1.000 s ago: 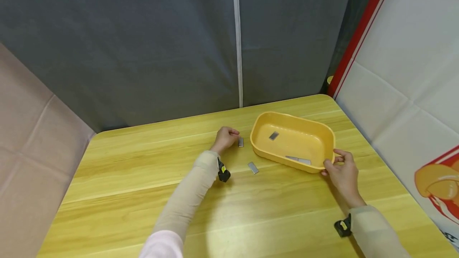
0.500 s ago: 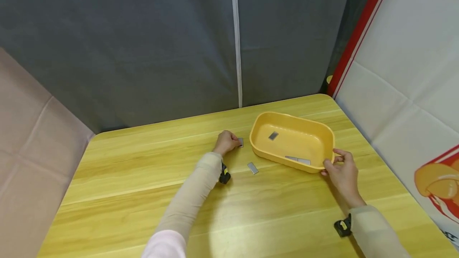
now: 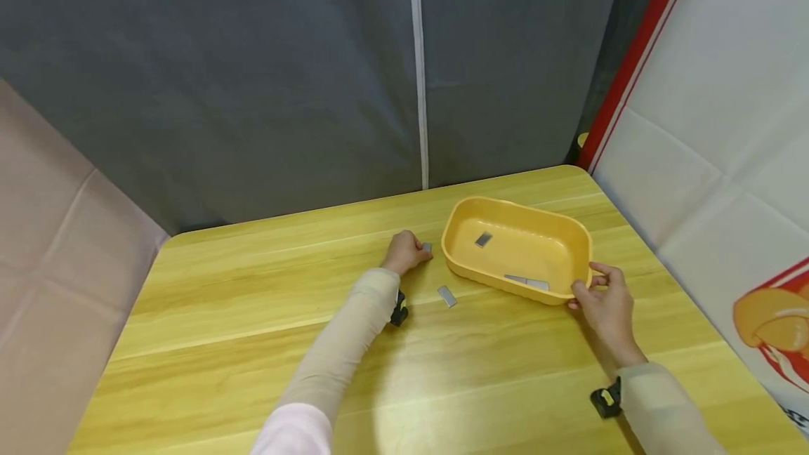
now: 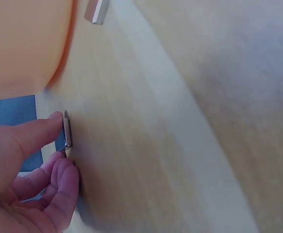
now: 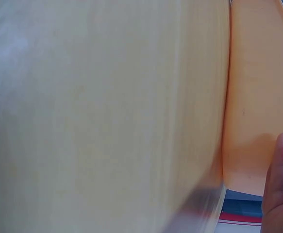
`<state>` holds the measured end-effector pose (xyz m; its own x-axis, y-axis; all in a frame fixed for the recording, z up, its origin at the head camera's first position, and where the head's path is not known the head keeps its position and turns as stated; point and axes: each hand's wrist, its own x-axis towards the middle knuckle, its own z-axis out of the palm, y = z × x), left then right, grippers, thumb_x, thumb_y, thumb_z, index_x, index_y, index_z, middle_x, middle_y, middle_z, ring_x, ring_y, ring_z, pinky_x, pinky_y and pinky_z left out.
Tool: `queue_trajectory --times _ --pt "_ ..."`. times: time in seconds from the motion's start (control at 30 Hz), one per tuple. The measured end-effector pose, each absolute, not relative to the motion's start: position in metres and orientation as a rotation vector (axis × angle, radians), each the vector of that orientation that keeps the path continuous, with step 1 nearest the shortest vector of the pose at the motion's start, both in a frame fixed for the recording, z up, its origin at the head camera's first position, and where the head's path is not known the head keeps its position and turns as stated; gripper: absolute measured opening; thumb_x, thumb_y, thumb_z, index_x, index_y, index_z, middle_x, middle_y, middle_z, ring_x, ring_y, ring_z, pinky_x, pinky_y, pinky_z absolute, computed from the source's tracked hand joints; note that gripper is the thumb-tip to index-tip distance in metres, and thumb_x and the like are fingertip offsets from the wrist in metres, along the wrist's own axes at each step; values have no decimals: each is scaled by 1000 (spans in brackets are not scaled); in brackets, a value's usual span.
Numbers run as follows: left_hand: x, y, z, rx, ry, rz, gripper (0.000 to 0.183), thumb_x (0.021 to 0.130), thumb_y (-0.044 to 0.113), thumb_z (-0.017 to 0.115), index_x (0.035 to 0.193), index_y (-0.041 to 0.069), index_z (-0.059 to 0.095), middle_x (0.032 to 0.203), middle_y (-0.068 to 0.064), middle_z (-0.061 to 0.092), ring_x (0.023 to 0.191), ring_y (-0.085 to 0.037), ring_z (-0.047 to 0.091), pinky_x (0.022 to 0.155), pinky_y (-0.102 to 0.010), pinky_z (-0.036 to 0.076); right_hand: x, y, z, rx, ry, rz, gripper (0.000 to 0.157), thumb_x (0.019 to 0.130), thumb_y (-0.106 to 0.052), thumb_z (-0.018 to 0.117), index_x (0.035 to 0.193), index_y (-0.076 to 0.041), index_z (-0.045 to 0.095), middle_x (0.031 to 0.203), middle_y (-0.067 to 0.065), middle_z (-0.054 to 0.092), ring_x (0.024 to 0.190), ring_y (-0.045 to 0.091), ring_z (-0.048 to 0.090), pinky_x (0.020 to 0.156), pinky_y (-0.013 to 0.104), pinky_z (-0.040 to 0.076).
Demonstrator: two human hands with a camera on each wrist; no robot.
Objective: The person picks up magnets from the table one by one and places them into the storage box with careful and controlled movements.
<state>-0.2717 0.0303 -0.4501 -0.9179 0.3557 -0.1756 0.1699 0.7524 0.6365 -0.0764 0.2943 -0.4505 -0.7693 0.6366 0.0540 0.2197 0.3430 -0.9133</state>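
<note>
My left hand (image 3: 402, 253) pinches a small flat grey rectangular piece (image 3: 427, 248) to the left of the yellow plastic tray (image 3: 518, 244). The left wrist view has this piece (image 4: 67, 132) edge-on between thumb and fingertips, close over the wood. Another grey piece (image 3: 446, 295) lies on the table nearer to me. At the tray's near right corner, my right hand (image 3: 608, 311) grips the rim. Its thumb (image 5: 279, 170) lies along the tray's outer wall in the right wrist view. Inside the tray, one piece (image 3: 483, 239) lies at the left and two (image 3: 536, 284) by the near wall.
The wooden table (image 3: 253, 314) reaches back to a dark grey curtain (image 3: 253, 90). A pinkish panel (image 3: 50, 265) borders it on the left, a white panel with red trim (image 3: 714, 125) on the right.
My left hand has moved slightly right and toward me; its fingers have closed on the small grey piece. The right hand and the tray stay where they were.
</note>
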Motion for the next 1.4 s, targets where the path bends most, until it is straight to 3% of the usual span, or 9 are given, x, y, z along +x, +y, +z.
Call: queue_trajectory --times 0.37,0.7,1.17,1.4 --pt "-271 31 -448 447 2698 849 14 74 12 71 78 0 65 76 -6 60 65 -14 49 57 -22 41 -75 294 -450 -780 -2224 1411 43 80 -2 50 121 3 38 88 11 41 45 1 53 43 22 47" --pt "-275 29 -449 467 2669 863 13 72 11 71 74 1 64 69 -2 55 61 -12 46 51 -19 37 -76 295 -452 -779 -2212 1410 43 80 -2 50 121 3 38 88 10 42 45 0 52 42 21 47" --pt "-281 25 -455 425 2594 965 17 73 12 72 84 0 66 84 -7 59 71 -15 51 61 -22 43 -78 294 -450 -782 -2218 1386 42 80 -2 51 119 3 39 86 10 42 45 -2 51 42 21 47" --pt "-278 19 -458 464 2564 1048 10 76 10 68 82 1 67 74 -5 60 64 -13 49 57 -20 41 -76 293 -451 -796 -2220 1390 42 80 -2 51 120 3 39 87 10 42 45 -2 51 41 21 46"
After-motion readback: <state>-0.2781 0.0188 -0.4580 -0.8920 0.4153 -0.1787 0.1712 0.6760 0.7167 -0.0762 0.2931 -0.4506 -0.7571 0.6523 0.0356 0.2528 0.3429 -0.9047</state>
